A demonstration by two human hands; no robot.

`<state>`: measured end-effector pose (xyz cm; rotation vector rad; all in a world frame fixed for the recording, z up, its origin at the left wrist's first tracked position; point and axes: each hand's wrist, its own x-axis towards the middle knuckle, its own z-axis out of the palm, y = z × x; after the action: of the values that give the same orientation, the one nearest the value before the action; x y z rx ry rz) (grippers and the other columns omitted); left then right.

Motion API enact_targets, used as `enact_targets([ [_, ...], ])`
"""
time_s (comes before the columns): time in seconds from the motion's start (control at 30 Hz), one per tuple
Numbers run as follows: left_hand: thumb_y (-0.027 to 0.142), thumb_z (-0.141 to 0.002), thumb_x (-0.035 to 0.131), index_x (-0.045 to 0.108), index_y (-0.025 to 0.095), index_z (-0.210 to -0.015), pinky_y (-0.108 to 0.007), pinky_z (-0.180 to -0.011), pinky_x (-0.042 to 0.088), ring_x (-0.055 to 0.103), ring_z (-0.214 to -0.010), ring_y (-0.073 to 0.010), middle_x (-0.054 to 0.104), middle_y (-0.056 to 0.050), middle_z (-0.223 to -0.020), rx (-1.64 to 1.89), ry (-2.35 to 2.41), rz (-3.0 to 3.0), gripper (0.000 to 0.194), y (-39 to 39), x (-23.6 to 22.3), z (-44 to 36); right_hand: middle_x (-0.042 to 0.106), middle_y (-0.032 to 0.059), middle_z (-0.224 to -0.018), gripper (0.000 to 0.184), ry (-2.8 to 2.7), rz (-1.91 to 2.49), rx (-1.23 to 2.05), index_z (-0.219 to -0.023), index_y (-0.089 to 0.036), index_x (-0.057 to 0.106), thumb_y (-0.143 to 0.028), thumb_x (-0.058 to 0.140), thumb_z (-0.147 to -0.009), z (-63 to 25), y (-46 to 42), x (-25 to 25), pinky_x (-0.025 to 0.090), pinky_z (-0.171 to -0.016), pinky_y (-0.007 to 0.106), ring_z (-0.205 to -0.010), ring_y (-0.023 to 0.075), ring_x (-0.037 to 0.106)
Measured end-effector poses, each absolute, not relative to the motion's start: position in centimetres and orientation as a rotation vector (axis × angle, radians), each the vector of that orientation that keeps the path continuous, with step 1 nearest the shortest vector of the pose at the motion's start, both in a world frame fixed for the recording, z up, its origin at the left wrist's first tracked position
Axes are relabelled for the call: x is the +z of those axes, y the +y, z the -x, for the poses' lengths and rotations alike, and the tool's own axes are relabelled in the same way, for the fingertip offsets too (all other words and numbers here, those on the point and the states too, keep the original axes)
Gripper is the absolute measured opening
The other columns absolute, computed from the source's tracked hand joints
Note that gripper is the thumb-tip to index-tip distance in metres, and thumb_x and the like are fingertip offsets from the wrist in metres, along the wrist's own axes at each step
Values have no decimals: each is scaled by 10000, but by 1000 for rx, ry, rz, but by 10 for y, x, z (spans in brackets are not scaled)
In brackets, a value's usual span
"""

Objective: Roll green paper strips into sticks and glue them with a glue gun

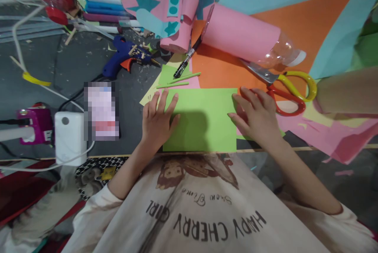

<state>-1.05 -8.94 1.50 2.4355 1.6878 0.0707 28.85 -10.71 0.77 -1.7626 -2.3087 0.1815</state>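
Note:
A light green sheet of paper (203,119) lies flat at the table's near edge. My left hand (159,117) rests on its left side, fingers spread. At the sheet's right edge is my right hand (255,113), fingers apart and slightly bent, the thumb and a fingertip touching the paper's border. Just beyond the sheet lie thin rolled green paper sticks (180,82) and a black pen (186,62). Scissors (291,87) with yellow and red handles lie beside my right hand's fingers.
A clear bottle wrapped in pink paper (242,34) lies on orange paper (321,21). To the left are a blue glue gun (121,56), a phone (102,111), a white power bank (70,137) and cables. A pink paper model with blue stars (177,9) stands behind.

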Motion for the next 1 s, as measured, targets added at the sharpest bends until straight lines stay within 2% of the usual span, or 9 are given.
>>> enact_targets([
  [0.13, 384, -961, 418, 451, 254, -1476, -513, -1076, 376, 383, -1454, -335, 390, -122, -1582, 73, 1689, -2422, 532, -89, 14, 9, 619, 152, -1364, 561, -2231, 1715, 301, -1427, -185, 456, -468, 474, -943, -289, -95, 7, 424, -1071, 563, -1257, 329, 537],
  [0.27, 387, -949, 437, 485, 255, -1450, -503, -1082, 354, 414, -1413, -332, 450, -127, -1547, 121, 1705, -2424, 521, -90, 13, 9, 662, 122, -1314, 438, -2246, 1670, 335, -1350, -224, 541, -400, 460, -957, -284, -79, 10, 455, -1043, 556, -1206, 313, 591],
  [0.43, 422, -930, 479, 559, 249, -1370, -460, -985, 403, 569, -1166, -296, 664, -126, -1263, 178, 1740, -2496, 480, -86, 18, 8, 736, 110, -1143, 333, -2216, 1642, 326, -1162, -214, 679, -353, 448, -967, -283, -65, 13, 503, -972, 525, -1073, 292, 664],
  [0.53, 450, -907, 528, 570, 223, -1344, -442, -900, 433, 588, -1068, -290, 693, -129, -1122, 150, 1666, -2544, 494, -79, 25, 3, 750, 105, -1077, 323, -2180, 1605, 355, -1096, -223, 713, -336, 439, -967, -284, -63, 16, 526, -932, 498, -1032, 279, 680],
  [0.6, 401, -908, 538, 599, 206, -1303, -423, -837, 446, 593, -1023, -289, 688, -133, -1070, 93, 1597, -2578, 445, -73, 29, -2, 756, 93, -1037, 312, -2169, 1557, 359, -1059, -237, 722, -297, 431, -964, -282, -63, 20, 543, -898, 477, -997, 264, 694],
  [0.7, 235, -899, 508, 664, 173, -1164, -381, -765, 451, 600, -940, -270, 670, -132, -996, -16, 1514, -2619, 314, -63, 36, -9, 768, 87, -977, 274, -2140, 1398, 300, -1014, -225, 717, -217, 450, -957, -280, -63, 28, 570, -832, 406, -926, 224, 718],
  [0.77, 178, -903, 455, 687, 173, -1050, -352, -735, 452, 601, -879, -245, 659, -119, -940, -22, 1485, -2604, 276, -56, 39, -10, 775, 98, -994, 223, -2099, 1363, 245, -1031, -208, 707, -212, 497, -954, -281, -64, 33, 579, -830, 377, -945, 217, 727],
  [0.87, 211, -943, 391, 677, 179, -925, -312, -717, 456, 605, -830, -207, 644, -91, -880, 160, 1510, -2447, 288, -44, 43, -4, 762, 133, -1106, 261, -2037, 1515, 154, -1124, -188, 689, -313, 537, -952, -294, -63, 41, 577, -889, 407, -1061, 257, 712],
  [1.0, 306, -928, 461, 587, 177, -720, -283, -679, 442, 562, -699, -154, 586, -25, -732, 511, 1538, -2012, 276, -24, 40, 10, 751, 172, -1082, 330, -2054, 1805, 13, -1077, -152, 714, -354, 507, -917, -328, -67, 47, 566, -883, 459, -1030, 310, 707],
])
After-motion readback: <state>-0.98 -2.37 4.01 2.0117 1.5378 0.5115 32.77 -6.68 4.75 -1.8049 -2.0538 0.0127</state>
